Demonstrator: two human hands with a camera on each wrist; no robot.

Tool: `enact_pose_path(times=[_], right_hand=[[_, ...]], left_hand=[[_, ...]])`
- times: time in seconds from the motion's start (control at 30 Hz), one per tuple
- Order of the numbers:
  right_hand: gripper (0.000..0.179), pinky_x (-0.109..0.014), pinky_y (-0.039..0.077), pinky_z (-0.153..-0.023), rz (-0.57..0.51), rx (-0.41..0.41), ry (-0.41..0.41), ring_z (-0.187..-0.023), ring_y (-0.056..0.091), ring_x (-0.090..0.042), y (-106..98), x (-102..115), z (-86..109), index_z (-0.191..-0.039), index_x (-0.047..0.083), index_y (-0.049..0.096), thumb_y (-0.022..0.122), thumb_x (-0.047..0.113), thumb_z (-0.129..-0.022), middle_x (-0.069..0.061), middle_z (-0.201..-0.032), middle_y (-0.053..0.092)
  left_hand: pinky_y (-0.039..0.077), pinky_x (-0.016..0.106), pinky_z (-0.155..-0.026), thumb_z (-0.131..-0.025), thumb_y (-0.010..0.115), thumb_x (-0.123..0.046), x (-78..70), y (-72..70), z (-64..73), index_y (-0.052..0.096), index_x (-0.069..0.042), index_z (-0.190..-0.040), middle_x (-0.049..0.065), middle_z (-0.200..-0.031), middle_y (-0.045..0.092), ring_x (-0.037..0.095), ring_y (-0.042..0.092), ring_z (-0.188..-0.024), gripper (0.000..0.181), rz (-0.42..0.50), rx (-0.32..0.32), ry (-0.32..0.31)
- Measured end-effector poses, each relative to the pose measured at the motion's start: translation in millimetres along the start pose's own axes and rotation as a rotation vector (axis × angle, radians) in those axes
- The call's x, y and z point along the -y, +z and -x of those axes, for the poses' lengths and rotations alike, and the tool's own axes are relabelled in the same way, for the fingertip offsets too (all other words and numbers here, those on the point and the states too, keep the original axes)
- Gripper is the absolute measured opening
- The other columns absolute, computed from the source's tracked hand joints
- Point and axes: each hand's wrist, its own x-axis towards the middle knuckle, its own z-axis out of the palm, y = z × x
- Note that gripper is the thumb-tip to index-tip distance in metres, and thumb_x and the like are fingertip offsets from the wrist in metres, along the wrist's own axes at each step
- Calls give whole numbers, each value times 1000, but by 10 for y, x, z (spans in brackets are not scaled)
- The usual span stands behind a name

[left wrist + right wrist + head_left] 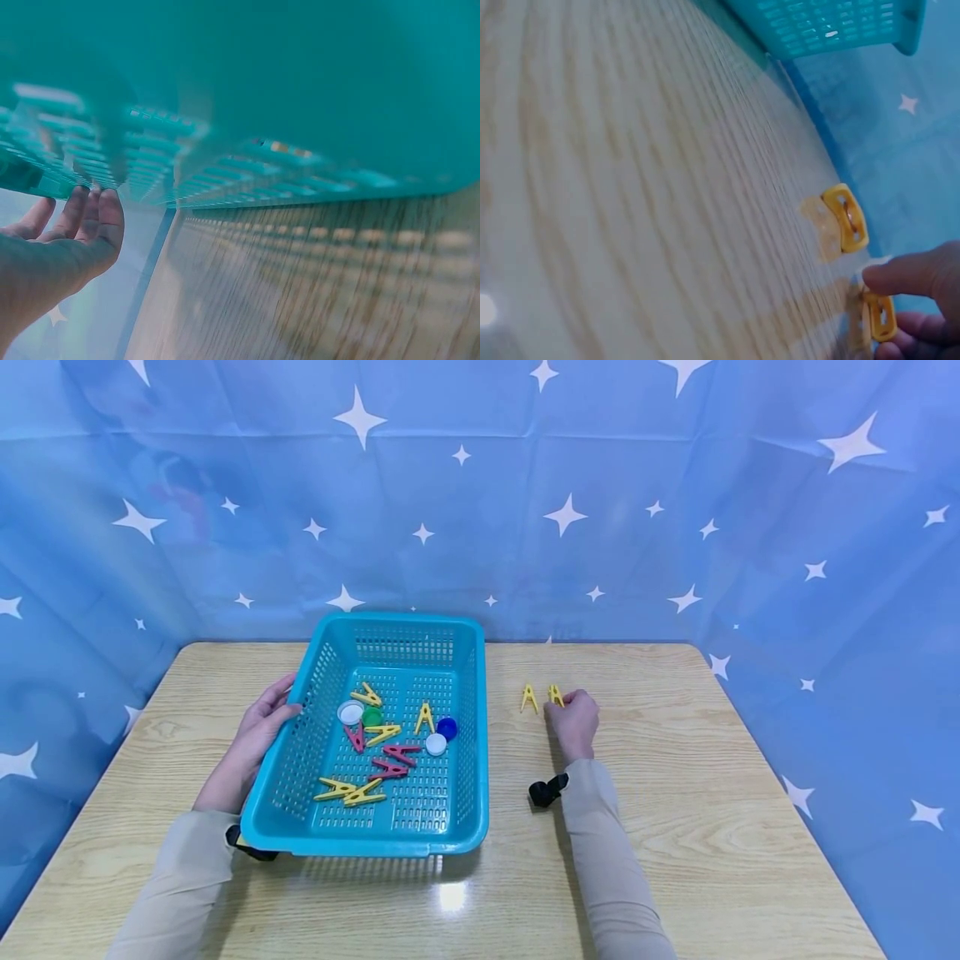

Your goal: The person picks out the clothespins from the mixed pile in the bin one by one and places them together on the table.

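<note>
My left hand holds the left side of a turquoise plastic basket, its thumb over the rim. In the left wrist view, that hand's fingertips meet the slotted wall. My right hand pinches a yellow clothespin between thumb and fingers, close over the table. A second yellow clothespin stands upright just left of it. Inside the basket lie several yellow clothespins, red clothespins, white bottle caps, a green cap and a blue cap.
The wood-grain table spreads to both sides of the basket. Behind it hangs a blue curtain with white stars, close to the table's far edge. A black wrist camera sits on the right wrist.
</note>
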Motion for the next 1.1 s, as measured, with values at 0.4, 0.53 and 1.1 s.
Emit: enact_pose_path(times=[0.4,0.53,1.1], right_hand=[[19,-33,42,-61,72,-6,-39,-68,49,-23,12,41,-13,-78,-1,57,70,14,-81,-11,-76,55],[37,-28,30,-49,92,-5,-45,-52,32,-17,13,60,-21,-58,9,40,70,14,-79,0,-56,33],[35,-45,48,-78,11,19,-88,-89,59,-37,-143,129,7,-101,-9,60,61,24,-90,-27,-99,61]], left_hand=[[51,21,-77,-99,47,-18,-9,-3,6,18,-15,-151,10,-143,31,8,47,-110,59,-11,2,-7],[51,21,-77,-99,47,-18,-13,1,10,19,-15,-151,10,-143,31,8,47,-110,59,-10,0,-7],[51,20,-78,-99,46,-19,-19,5,8,18,-14,-151,14,-147,26,12,45,-116,59,-20,6,-9]])
